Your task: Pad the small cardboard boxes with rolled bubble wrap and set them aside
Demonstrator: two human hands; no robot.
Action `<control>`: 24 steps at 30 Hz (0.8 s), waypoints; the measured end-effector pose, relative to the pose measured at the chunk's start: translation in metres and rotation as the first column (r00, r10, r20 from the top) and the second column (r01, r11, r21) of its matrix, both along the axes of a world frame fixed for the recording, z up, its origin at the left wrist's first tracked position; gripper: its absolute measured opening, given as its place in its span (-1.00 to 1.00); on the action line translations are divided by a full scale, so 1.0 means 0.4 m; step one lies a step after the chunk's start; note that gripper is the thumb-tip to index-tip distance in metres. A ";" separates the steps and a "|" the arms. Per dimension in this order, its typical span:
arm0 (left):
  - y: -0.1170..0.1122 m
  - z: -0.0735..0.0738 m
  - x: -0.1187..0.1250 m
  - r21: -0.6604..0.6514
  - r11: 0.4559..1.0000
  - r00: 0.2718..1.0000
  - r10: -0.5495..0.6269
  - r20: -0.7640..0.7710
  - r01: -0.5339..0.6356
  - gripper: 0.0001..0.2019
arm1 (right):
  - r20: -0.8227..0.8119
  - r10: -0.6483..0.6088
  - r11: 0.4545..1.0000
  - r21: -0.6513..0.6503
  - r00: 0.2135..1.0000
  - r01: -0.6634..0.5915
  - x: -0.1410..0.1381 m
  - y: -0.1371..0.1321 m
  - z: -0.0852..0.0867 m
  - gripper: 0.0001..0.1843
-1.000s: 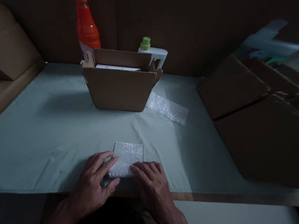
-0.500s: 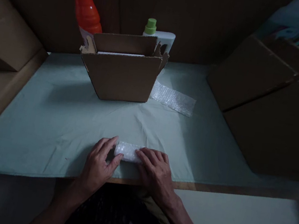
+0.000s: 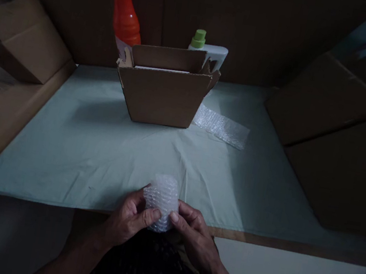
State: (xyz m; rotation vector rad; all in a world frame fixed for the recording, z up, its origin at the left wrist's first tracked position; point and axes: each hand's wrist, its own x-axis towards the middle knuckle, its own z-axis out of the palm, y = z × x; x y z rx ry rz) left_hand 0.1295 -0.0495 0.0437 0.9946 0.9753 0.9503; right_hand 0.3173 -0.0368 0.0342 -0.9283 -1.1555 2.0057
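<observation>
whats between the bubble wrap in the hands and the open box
In the head view, pale green cloth, creased in places, lies between the bubble wrap bundle and the open box; the loose bubble wrap strip is to the right.

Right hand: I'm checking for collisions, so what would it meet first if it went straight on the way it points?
The held bubble wrap, which the right hand touches; past it, probably the tablecloth, though depth is unclear.

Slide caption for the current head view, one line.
Left hand and right hand hold a bubble-wrap bundle in front of an open cardboard box.
</observation>
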 end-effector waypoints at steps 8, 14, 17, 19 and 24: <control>0.007 0.000 -0.006 0.259 0.944 0.895 0.288 -0.342 -0.205 -0.66 | 0.382 -0.345 0.778 0.628 0.857 0.033 0.043 0.003 0.033 -0.66; 0.007 -0.041 0.058 0.741 0.669 0.655 0.584 -0.480 -0.054 -0.85 | 0.328 -0.507 0.591 0.806 0.797 0.044 0.022 0.024 0.014 -0.36; -0.001 -0.032 0.050 0.620 0.785 0.776 0.400 -0.487 -0.016 -0.64 | 0.346 -0.537 0.689 0.706 0.770 0.164 0.023 0.042 0.002 -0.67; 0.004 -0.017 0.030 0.426 0.905 0.878 0.212 -0.428 -0.011 -0.44 | 0.361 -0.490 0.754 0.633 0.793 0.177 0.026 0.049 0.000 -0.71; 0.048 0.004 -0.010 0.167 0.972 0.881 -0.067 -0.469 0.163 -0.71 | 0.383 -0.464 0.708 0.702 0.799 0.075 0.032 0.067 0.008 -0.73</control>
